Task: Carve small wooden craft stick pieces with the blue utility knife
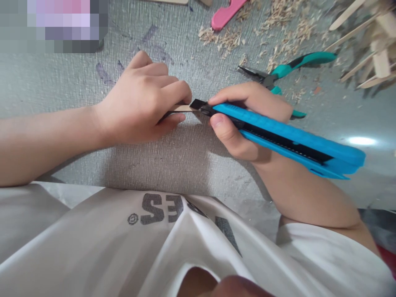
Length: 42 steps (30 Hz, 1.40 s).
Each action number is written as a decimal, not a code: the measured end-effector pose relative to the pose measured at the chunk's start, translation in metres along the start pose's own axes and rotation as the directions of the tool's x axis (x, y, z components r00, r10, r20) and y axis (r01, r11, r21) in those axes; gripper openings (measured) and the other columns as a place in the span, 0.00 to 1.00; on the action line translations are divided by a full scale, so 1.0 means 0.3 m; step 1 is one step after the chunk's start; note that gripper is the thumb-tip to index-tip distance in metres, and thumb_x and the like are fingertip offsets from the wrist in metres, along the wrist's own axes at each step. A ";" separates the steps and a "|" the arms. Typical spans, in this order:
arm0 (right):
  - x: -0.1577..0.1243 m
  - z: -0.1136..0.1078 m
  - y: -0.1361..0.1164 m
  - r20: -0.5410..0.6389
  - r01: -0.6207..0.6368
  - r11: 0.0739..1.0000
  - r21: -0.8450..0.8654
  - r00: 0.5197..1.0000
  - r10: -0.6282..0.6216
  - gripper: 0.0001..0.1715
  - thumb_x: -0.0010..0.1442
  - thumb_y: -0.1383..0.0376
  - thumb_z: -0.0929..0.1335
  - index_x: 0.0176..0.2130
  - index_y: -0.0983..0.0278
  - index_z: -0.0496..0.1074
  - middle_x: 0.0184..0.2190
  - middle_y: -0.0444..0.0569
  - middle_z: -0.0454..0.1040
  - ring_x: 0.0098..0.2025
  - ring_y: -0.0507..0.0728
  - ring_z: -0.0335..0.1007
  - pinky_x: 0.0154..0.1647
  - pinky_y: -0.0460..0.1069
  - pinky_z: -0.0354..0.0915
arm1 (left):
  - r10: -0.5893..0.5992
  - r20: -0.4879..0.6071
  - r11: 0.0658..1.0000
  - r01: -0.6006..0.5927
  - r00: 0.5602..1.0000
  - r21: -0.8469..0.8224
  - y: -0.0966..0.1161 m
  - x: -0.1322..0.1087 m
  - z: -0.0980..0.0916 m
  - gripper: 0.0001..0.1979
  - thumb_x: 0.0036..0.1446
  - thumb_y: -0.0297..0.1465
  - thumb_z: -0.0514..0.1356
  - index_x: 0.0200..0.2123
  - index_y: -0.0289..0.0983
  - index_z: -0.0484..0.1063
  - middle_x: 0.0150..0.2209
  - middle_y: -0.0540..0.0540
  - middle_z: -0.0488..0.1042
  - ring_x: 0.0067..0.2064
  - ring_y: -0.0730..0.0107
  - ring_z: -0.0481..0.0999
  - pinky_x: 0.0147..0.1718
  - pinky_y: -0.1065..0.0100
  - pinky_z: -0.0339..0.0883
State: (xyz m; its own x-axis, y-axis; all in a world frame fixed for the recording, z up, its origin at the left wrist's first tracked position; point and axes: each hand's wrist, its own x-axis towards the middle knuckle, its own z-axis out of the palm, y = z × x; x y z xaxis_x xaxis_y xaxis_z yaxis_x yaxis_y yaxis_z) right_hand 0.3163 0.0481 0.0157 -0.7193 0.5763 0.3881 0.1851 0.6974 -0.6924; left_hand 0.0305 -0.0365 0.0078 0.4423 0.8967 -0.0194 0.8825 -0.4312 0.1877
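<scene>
Head camera: my left hand (148,93) pinches a thin, pale wooden stick (183,108) between thumb and curled fingers, seemingly to steady it. My right hand (266,103) grips a blue plastic utility knife (291,126) near its black blade (197,104), probably for control; blade and stick meet or nearly meet between my hands. The stick's short exposed end looks flat, smooth; my left fist hides the rest.

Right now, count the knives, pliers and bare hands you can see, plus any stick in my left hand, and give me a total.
Knives: 1, the blue cutter in your right hand
Pliers: 1 pair, teal-handled, on the table
Sticks in left hand: 1, pale wooden stick
Bare hands: 2
Total: 5
</scene>
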 end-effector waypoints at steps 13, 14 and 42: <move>-0.011 -0.002 0.014 0.021 -0.041 0.997 -0.069 0.999 0.043 0.19 0.79 0.44 0.72 0.55 0.51 0.86 0.44 0.44 0.89 0.42 0.54 0.87 0.45 0.50 0.84 | -0.030 0.063 0.998 0.033 0.998 -0.048 0.000 0.006 -0.001 0.42 0.83 0.61 0.33 0.65 0.44 0.78 0.42 0.47 0.76 0.57 0.59 0.82 0.63 0.48 0.71; -0.011 -0.002 0.014 0.017 -0.037 0.998 -0.054 0.999 0.038 0.18 0.79 0.45 0.72 0.55 0.51 0.86 0.44 0.44 0.89 0.42 0.54 0.87 0.45 0.51 0.84 | -0.028 0.059 0.998 0.031 0.998 -0.050 -0.001 0.004 -0.001 0.42 0.83 0.61 0.33 0.65 0.44 0.78 0.42 0.47 0.76 0.57 0.59 0.82 0.63 0.48 0.71; -0.002 -0.008 -0.007 0.024 0.006 0.998 -0.068 1.000 -0.004 0.12 0.80 0.54 0.73 0.55 0.54 0.84 0.44 0.40 0.90 0.41 0.50 0.88 0.45 0.46 0.84 | -0.032 0.035 0.999 0.033 0.999 -0.040 0.002 -0.001 -0.003 0.40 0.84 0.60 0.34 0.63 0.44 0.78 0.41 0.48 0.76 0.55 0.62 0.82 0.63 0.50 0.72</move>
State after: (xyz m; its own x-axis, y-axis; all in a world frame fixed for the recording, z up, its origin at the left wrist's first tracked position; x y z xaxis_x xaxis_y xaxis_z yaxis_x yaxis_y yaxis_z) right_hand 0.3180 0.0472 0.0183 -0.7358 0.5631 0.3762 0.2263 0.7280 -0.6472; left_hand 0.0309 -0.0369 0.0088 0.4193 0.9059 -0.0598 0.8896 -0.3968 0.2263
